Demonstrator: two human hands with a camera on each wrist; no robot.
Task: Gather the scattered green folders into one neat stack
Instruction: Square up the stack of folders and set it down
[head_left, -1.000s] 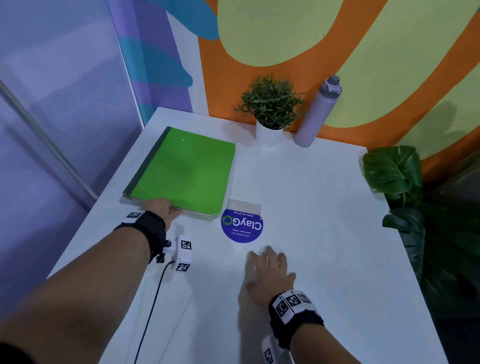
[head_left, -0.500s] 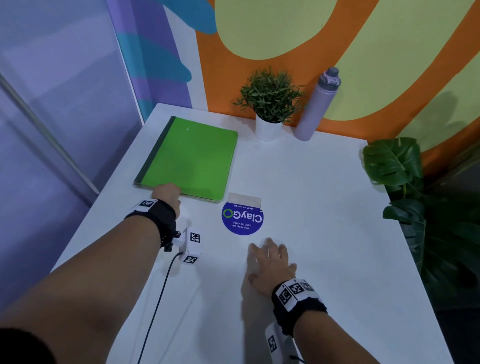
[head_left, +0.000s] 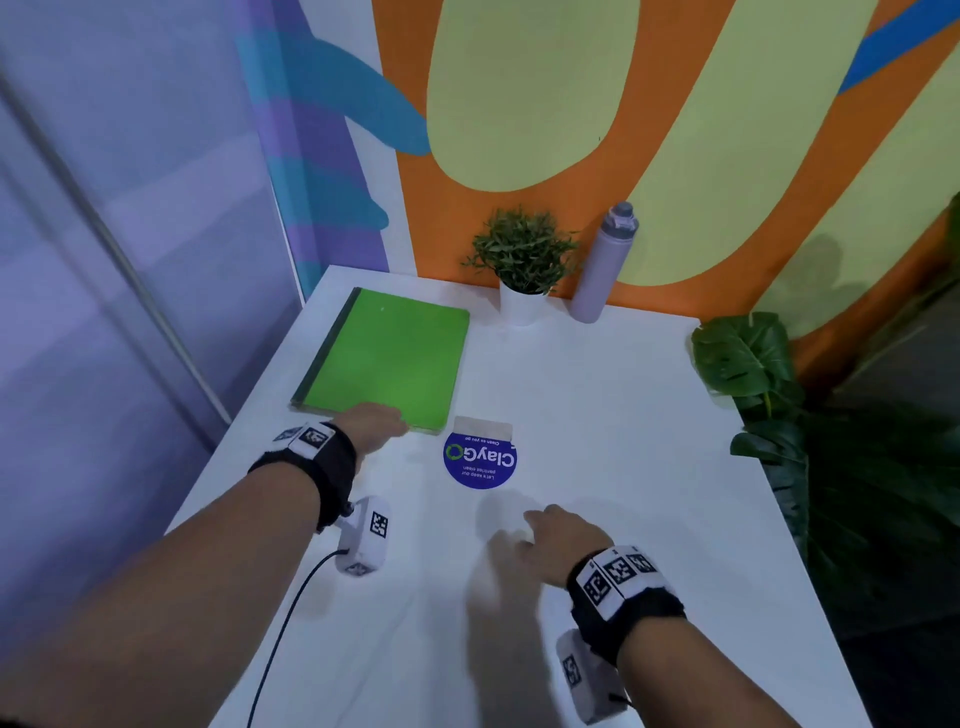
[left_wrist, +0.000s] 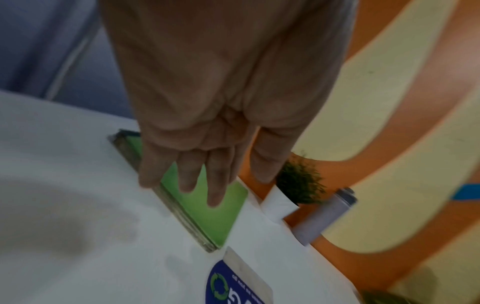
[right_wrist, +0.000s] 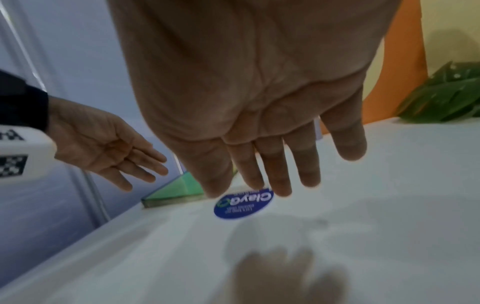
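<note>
The green folders (head_left: 384, 358) lie in one squared stack with a dark spine at the far left of the white table (head_left: 597, 415). The left wrist view shows several layered edges along the stack's (left_wrist: 207, 209) near side. My left hand (head_left: 376, 426) is at that near edge with straight fingers (left_wrist: 215, 191) reaching over the top cover; the right wrist view shows this hand (right_wrist: 116, 156) holding nothing, slightly above the stack (right_wrist: 171, 191). My right hand (head_left: 556, 535) hovers above bare table near the front, fingers (right_wrist: 272, 164) spread and empty, its shadow below.
A round blue sticker (head_left: 480, 457) is taped to the table just right of the stack's near corner. A potted plant (head_left: 524, 260) and a lilac bottle (head_left: 605, 265) stand at the back wall. Big leaves (head_left: 748, 358) overhang the right edge. The left table edge runs close beside the stack.
The stack slid a little away from me under my left hand, which now sits higher on its near edge. My right hand, flat on the table before, has lifted off it.
</note>
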